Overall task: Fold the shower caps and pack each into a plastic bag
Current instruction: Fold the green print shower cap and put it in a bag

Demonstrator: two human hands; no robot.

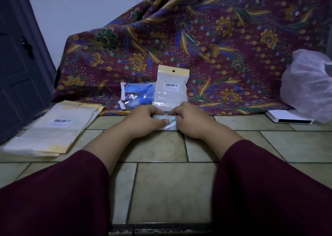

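two hands, left hand (143,118) and right hand (190,118), meet on a small folded white shower cap (168,122) at centre on the tiled floor (161,181). at twelve o'clock a clear yellow-topped plastic bag (170,88) leans against patterned maroon cloth (197,37); packed blue caps (137,95) lie just left of it. a flat stack of cream bags (53,129) lies at nine o'clock, a crumpled white sack (309,84) at three.

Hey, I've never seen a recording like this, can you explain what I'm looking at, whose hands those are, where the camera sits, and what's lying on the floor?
There is no machine here. One wide camera worn on a person's head looks forward and down, so the arms in dark red sleeves are the wearer's own. The left hand and right hand together hold a small folded shower cap low over the tiled floor, each with a curled grip on one end. Behind them an upright clear bag with a barcode label leans on a patterned cloth, beside packets of blue caps. A stack of flat bags lies to the left, a crumpled white plastic bag to the right.
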